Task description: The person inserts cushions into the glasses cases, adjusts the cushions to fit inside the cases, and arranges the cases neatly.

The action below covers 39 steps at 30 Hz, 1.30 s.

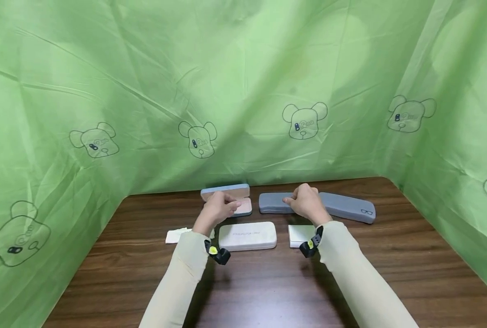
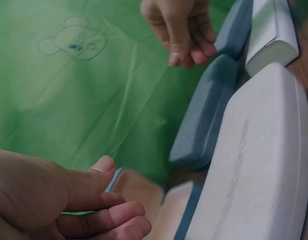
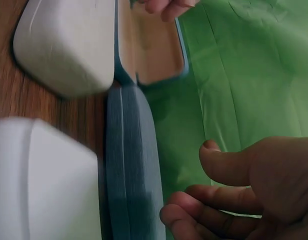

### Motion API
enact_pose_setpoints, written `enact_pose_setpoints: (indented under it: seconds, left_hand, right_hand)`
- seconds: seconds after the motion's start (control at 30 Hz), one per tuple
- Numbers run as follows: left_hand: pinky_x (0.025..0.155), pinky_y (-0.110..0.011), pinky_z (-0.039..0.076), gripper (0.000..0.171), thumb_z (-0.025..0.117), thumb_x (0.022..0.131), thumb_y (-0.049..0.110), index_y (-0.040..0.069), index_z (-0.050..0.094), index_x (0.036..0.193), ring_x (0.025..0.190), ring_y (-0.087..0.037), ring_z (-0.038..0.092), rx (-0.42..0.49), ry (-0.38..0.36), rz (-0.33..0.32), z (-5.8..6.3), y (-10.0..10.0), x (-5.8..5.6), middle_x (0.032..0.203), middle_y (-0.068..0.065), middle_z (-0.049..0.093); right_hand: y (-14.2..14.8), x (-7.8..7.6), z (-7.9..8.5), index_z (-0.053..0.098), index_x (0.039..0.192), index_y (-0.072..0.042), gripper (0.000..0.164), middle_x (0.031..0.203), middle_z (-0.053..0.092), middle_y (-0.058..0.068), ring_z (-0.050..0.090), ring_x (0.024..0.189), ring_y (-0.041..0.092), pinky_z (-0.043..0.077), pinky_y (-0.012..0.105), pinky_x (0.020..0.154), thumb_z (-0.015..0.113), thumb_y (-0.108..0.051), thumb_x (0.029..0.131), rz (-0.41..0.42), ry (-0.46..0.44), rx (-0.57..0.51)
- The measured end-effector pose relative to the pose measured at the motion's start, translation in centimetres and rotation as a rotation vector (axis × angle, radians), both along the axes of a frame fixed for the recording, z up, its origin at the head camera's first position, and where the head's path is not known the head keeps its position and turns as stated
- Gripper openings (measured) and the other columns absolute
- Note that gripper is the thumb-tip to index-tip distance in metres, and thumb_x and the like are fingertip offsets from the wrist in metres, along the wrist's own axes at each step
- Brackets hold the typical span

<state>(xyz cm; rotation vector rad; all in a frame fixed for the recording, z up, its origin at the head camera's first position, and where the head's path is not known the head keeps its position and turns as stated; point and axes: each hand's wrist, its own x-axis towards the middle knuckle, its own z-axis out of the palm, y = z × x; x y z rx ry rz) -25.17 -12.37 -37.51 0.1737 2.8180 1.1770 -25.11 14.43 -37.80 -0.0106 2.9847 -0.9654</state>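
Note:
My left hand (image 1: 217, 210) hovers at an open eyeglass case with a blue outside and pale pink lining (image 1: 245, 207), its raised lid (image 2: 136, 192) leaning back. Thumb and fingers are loosely bent with nothing between them. Over the back row, my right hand (image 1: 306, 200) is also bare, thumb apart from the fingers in the right wrist view. Below it lies a closed grey-blue eyeglass case (image 1: 274, 203), partly covered by the hand in the head view. To its right is another closed grey-blue case (image 1: 350, 208) with a small glasses print.
In front lies a closed white eyeglass case (image 1: 247, 236) with faint lettering. A smaller white case (image 1: 299, 234) sits right of it, partly behind the right wrist. White cloth or paper (image 1: 176, 235) lies at left. Green fabric (image 1: 243, 91) surrounds the wooden table (image 1: 116, 269).

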Motion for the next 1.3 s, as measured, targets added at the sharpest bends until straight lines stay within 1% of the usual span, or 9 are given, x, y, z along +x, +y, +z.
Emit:
enact_pose_setpoints:
  seconds: [0.13,0.27,0.37,0.67,0.9,1.0,1.1,1.2,1.3]
  left_hand:
    - [0.065,-0.029,0.050,0.020,0.064,0.086,0.022,0.007,0.070,0.097,0.073,-0.014,0.063,0.042,0.008,0.038,0.2,-2.1,0.4,0.081,-0.003,0.065]
    - [0.063,-0.029,0.049,0.020,0.065,0.086,0.023,0.006,0.070,0.096,0.073,-0.014,0.062,-0.001,0.012,0.075,0.4,-4.2,1.0,0.081,-0.003,0.065]
    - [0.062,-0.030,0.047,0.020,0.065,0.085,0.024,0.007,0.070,0.095,0.071,-0.014,0.059,-0.036,0.017,0.104,0.4,-5.6,1.5,0.080,-0.003,0.064]
    - [0.065,-0.033,0.047,0.018,0.066,0.085,0.025,0.008,0.070,0.092,0.072,-0.014,0.060,-0.084,-0.009,0.149,0.3,-8.7,2.8,0.082,-0.005,0.066]
    - [0.064,-0.032,0.046,0.018,0.066,0.085,0.025,0.009,0.070,0.092,0.073,-0.015,0.059,-0.100,-0.024,0.205,-0.5,-11.6,4.0,0.087,-0.007,0.065]
    - [0.061,-0.031,0.046,0.019,0.067,0.084,0.025,0.008,0.070,0.091,0.071,-0.015,0.058,-0.106,-0.020,0.224,-0.8,-12.8,4.5,0.084,-0.009,0.066]
    - [0.060,-0.030,0.045,0.019,0.067,0.084,0.025,0.007,0.070,0.090,0.070,-0.016,0.056,-0.126,-0.011,0.238,-0.9,-13.8,5.0,0.080,-0.008,0.065]
    - [0.060,-0.031,0.045,0.018,0.067,0.084,0.024,0.007,0.070,0.091,0.070,-0.017,0.056,-0.135,-0.012,0.254,-1.0,-14.4,5.4,0.080,-0.005,0.064]
    - [0.060,-0.031,0.045,0.017,0.067,0.084,0.023,0.008,0.070,0.090,0.071,-0.017,0.056,-0.147,-0.017,0.279,-1.2,-15.1,5.7,0.081,-0.004,0.063]
  right_hand:
    - [-1.4,-0.4,0.1,0.041,0.045,-0.014,0.052,0.044,0.021,-0.005,0.018,0.038,0.011,0.023,0.026,0.037,0.066,-0.038,0.083,0.006,-0.012,-0.010]
    - [-2.9,-0.6,0.3,0.039,0.045,-0.014,0.052,0.044,0.021,-0.005,0.021,0.042,0.013,0.023,0.026,0.038,0.067,-0.037,0.082,0.023,-0.003,-0.009]
    - [-4.4,-0.7,0.4,0.039,0.045,-0.014,0.052,0.042,0.023,-0.005,0.024,0.041,0.013,0.023,0.025,0.038,0.067,-0.037,0.083,0.071,0.022,-0.006]
    - [-8.7,-0.7,0.0,0.039,0.044,-0.014,0.053,0.041,0.020,-0.007,0.017,0.037,0.010,0.019,0.025,0.038,0.066,-0.038,0.082,0.163,0.050,0.007]
    - [-11.7,-0.6,-0.7,0.039,0.043,-0.014,0.054,0.039,0.019,-0.008,0.017,0.037,0.009,0.016,0.024,0.037,0.067,-0.039,0.081,0.229,0.040,0.007]
    - [-12.9,-0.5,-1.0,0.041,0.043,-0.014,0.052,0.039,0.022,-0.008,0.020,0.038,0.009,0.019,0.024,0.037,0.068,-0.037,0.081,0.255,0.040,0.015]
    - [-14.0,-0.4,-1.1,0.048,0.044,-0.014,0.047,0.039,0.031,-0.008,0.030,0.040,0.010,0.027,0.025,0.040,0.069,-0.036,0.080,0.273,0.042,0.022]
    - [-14.9,-0.2,-1.3,0.056,0.048,-0.015,0.041,0.043,0.041,-0.007,0.042,0.049,0.013,0.035,0.028,0.047,0.069,-0.036,0.080,0.296,0.036,0.023]
    - [-15.8,-0.2,-1.4,0.059,0.050,-0.016,0.037,0.047,0.049,-0.006,0.047,0.058,0.016,0.037,0.031,0.058,0.069,-0.036,0.080,0.326,0.044,0.033]
